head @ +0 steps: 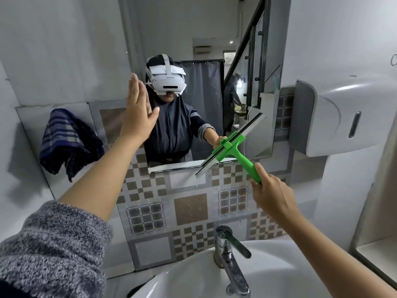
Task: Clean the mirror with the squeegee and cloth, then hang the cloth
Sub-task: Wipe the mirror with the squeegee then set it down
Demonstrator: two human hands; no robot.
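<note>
The wall mirror [206, 39] hangs above the sink and reflects a person wearing a headset. My right hand [272, 194] grips the handle of a green squeegee [232, 147], whose blade lies tilted across the mirror's lower right part and overlaps its bottom edge. My left hand [137, 110] is raised flat with fingers together, palm against the mirror's left edge, holding nothing. A dark blue striped cloth [68, 143] hangs on the wall to the left of the mirror, apart from both hands.
A white sink [193, 280] with a chrome tap [229, 254] sits below. Patterned brown and grey tiles [189, 207] cover the wall under the mirror. A white paper dispenser [343, 117] juts out on the right wall.
</note>
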